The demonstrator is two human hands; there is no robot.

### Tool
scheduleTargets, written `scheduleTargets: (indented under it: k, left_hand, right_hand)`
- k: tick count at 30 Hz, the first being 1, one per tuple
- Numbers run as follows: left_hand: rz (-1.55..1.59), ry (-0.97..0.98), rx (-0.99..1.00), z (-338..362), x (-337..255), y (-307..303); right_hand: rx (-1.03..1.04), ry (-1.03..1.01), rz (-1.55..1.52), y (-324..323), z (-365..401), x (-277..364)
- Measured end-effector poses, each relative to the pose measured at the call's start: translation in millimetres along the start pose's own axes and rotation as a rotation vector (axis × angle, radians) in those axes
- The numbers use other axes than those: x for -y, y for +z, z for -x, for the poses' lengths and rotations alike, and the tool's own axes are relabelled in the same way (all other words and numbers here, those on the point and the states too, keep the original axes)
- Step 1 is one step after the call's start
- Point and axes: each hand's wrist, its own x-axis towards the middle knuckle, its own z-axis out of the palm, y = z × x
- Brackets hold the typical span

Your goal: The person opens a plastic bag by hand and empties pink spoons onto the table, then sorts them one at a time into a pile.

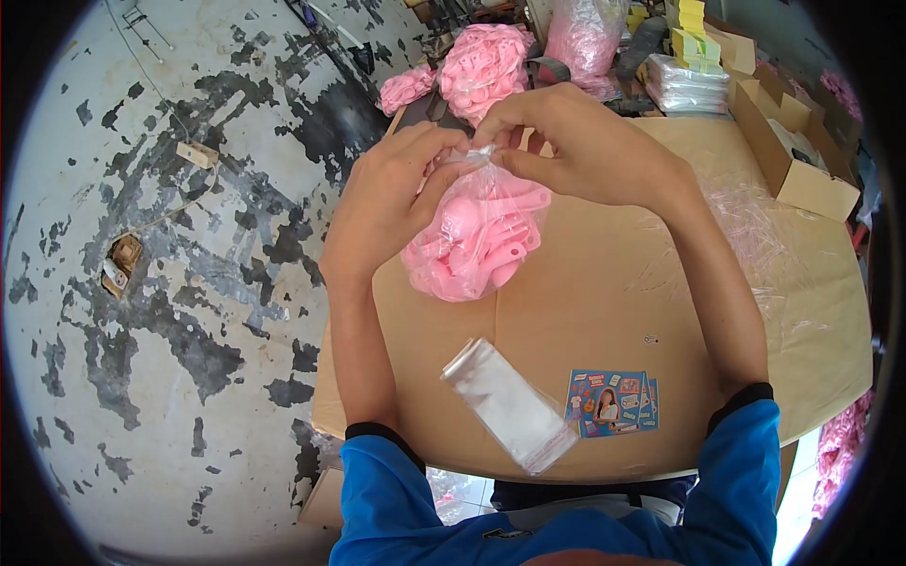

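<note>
A clear plastic bag full of pink plastic pieces hangs or rests over the brown table, its gathered neck at the top. My left hand pinches the neck from the left, thumb and fingers pressed together. From the right, my right hand grips the same twisted neck between thumb and fingers. Nearer to me lie a stack of flat clear plastic sleeves and, beside it, some blue printed cards.
The brown table has loose clear strands at its right. Behind are pink bundles, stacked clear packets and an open cardboard box. A peeling wall or floor surface lies left.
</note>
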Motion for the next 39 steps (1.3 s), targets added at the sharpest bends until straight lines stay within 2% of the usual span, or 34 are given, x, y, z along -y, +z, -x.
scheduleTargets:
  k: [7, 12, 18, 21, 24, 36, 39]
  left_hand:
    - [-0.089, 0.005, 0.059, -3, -7, 0]
    - [-0.008, 0.021, 0.067, -3, -7, 2]
    - [-0.016, 0.021, 0.062, 0, -8, -3]
    - [-0.018, 0.027, 0.068, 2, -4, -6]
    - [-0.019, 0.037, 0.056, 2, -4, -6]
    - [-0.078, 0.048, 0.057, 2, -9, -7]
    - [-0.093, 0.050, 0.055, 2, -9, -8]
  right_hand:
    - [0.074, 0.075, 0.125, 2, 2, 6]
    - [0.089, 0.069, 0.230, 10, 5, 9]
    - [0.220, 0.189, 0.174, 2, 1, 18]
    - [0.193, 0.155, -0.066, -6, 4, 12]
    - [0.161, 0.077, -0.048, -12, 5, 9]
    - [0.122, 0.075, 0.204, 8, 1, 13]
    - [0.058, 0.015, 0.255, 15, 3, 10]
